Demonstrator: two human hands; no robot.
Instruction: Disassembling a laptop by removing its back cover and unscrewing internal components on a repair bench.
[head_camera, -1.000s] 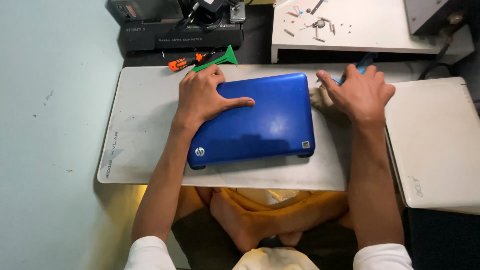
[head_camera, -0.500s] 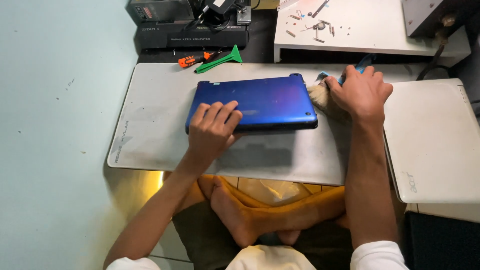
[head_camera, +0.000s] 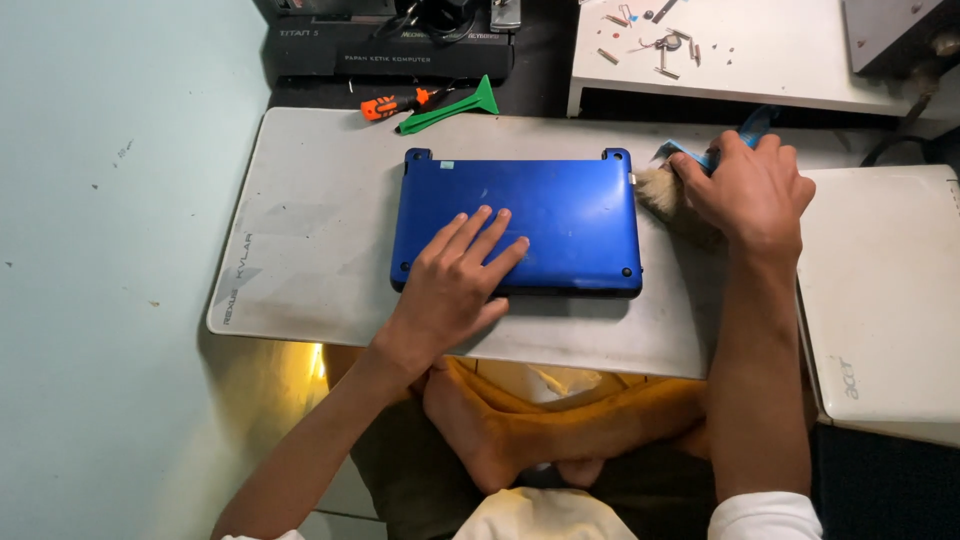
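My left hand (head_camera: 452, 285): flat and open on the blue laptop (head_camera: 520, 215). My right hand (head_camera: 745, 190): closed around a brush (head_camera: 662, 185), just right of it.

Left hand (head_camera: 455, 280): palm down, flat, fingers (head_camera: 490, 232) spread slightly and pointing up and to the right, thumb out to the side. Left forearm bare, running from the lower left edge up to the wrist at a slant; white sleeve edge at the bottom.

Right hand (head_camera: 745, 185): back of hand uppermost, fingers curled closed in a grip, knuckles pointing left. Right forearm bare, nearly straight up from the lower edge; white sleeve at the elbow.

Bare feet crossed between the arms.
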